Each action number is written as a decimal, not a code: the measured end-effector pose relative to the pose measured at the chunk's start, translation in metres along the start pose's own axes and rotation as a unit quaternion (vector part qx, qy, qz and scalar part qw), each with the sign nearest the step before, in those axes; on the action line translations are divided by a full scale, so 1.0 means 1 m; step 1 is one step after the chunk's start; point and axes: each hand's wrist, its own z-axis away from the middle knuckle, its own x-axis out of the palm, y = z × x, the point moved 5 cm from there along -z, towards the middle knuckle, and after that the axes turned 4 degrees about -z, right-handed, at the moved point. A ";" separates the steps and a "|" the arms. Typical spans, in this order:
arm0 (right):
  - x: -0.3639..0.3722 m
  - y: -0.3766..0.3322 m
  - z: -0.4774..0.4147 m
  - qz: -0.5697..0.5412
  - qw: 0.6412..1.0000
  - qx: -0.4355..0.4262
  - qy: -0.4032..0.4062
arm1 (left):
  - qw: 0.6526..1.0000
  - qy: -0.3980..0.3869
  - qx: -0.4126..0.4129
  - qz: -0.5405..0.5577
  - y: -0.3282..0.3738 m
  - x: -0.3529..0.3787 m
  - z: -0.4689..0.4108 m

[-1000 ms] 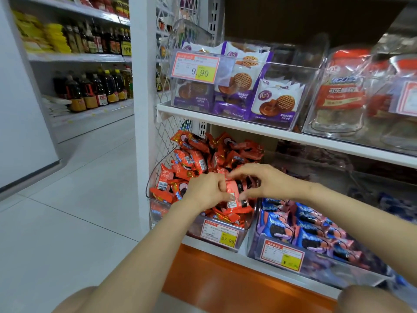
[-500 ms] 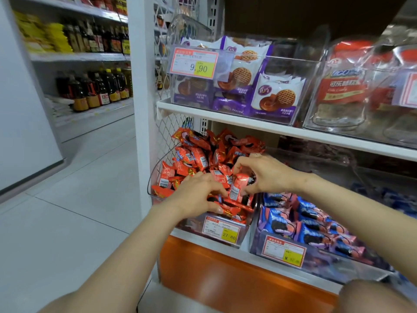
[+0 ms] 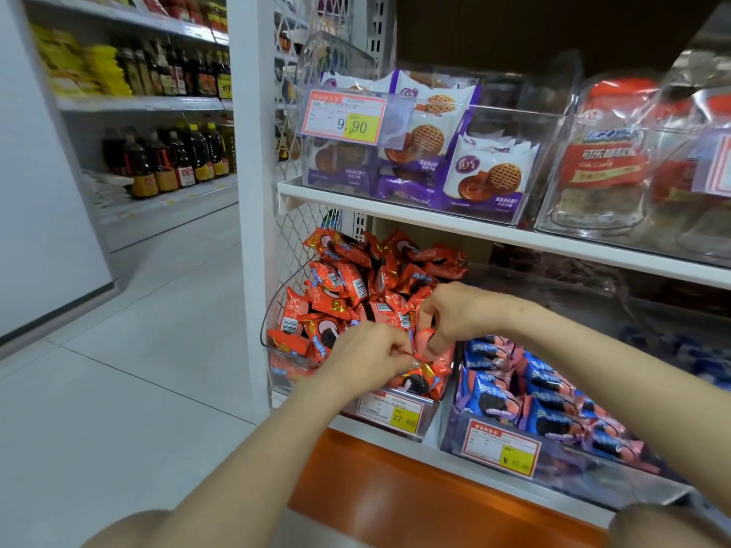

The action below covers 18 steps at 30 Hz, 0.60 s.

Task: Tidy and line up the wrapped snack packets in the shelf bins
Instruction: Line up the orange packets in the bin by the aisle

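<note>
A clear bin (image 3: 273, 334) on the lower shelf is heaped with several red snack packets (image 3: 348, 282). My left hand (image 3: 368, 357) and my right hand (image 3: 455, 314) meet over the bin's front right part. Both pinch one red packet (image 3: 427, 342) between their fingertips, the left at its left end, the right from above. To the right, a second clear bin (image 3: 451, 433) holds several blue and pink packets (image 3: 538, 393).
The upper shelf (image 3: 455, 223) carries a clear bin of purple biscuit packs (image 3: 486, 176) and bins of red-labelled bags (image 3: 605, 156). Price tags (image 3: 391, 413) hang on the bin fronts. A white post (image 3: 253, 191) bounds the shelf on the left; an aisle with bottles (image 3: 174, 160) lies beyond.
Both hands have stayed at the front of the red bin, working a red packet between them. My right hand has dropped slightly and now pinches the packet from above.
</note>
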 end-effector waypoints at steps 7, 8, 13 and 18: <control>-0.006 -0.003 0.008 0.095 0.995 -0.018 0.009 | 0.997 -0.002 -0.056 0.049 -0.018 -0.022 0.005; -0.013 -0.004 0.007 0.053 0.997 -0.035 0.032 | 0.996 0.011 -0.071 0.043 -0.027 -0.029 0.005; 0.006 -0.037 -0.013 -0.055 0.985 -0.164 0.021 | 0.979 0.073 -0.148 -0.118 -0.065 -0.045 0.010; 0.037 -0.045 -0.039 0.016 0.990 -0.125 -0.068 | 0.958 0.016 -0.193 -0.209 -0.080 -0.029 0.010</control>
